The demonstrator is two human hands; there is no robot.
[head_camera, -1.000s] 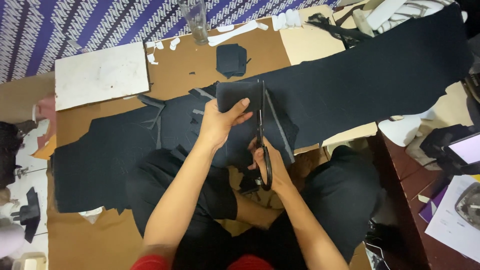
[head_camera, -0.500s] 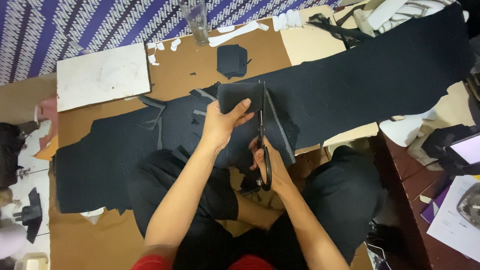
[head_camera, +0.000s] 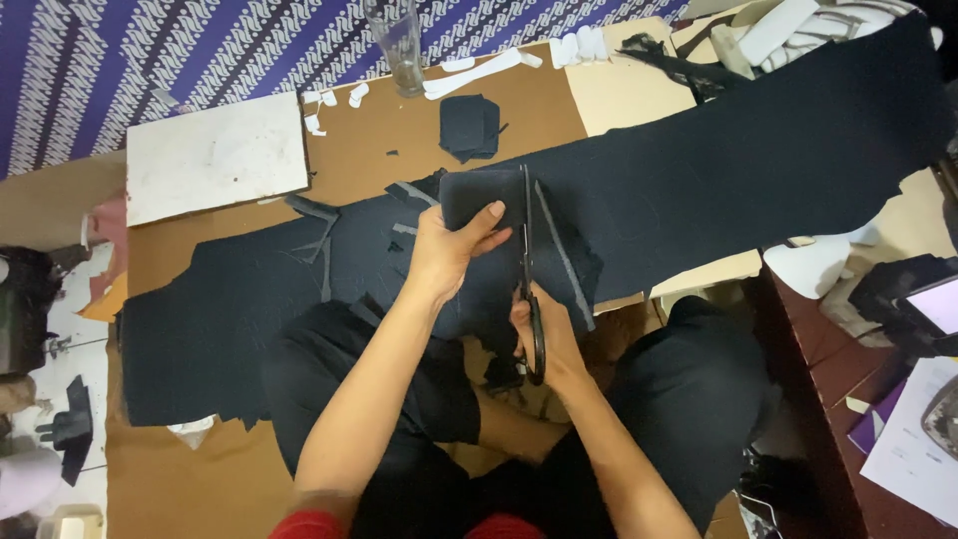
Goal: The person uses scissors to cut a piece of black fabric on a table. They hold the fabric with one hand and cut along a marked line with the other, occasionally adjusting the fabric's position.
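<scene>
A long sheet of black fabric [head_camera: 758, 170] lies across a brown cardboard surface [head_camera: 389, 150]. My left hand [head_camera: 447, 250] presses a dark rectangular piece [head_camera: 477, 192] flat on the fabric, fingers spread over its lower edge. My right hand [head_camera: 544, 334] grips the handles of black scissors [head_camera: 527, 269], whose blades run along the right edge of that piece. A thin cut strip [head_camera: 564, 255] lies just right of the blades.
A small stack of cut black pieces [head_camera: 469, 128] sits beyond the fabric, near a tall clear glass [head_camera: 396, 45]. A white board [head_camera: 215, 155] lies at left. White scraps [head_camera: 479, 72] lie at the back. Papers and a device [head_camera: 918, 309] crowd the right side.
</scene>
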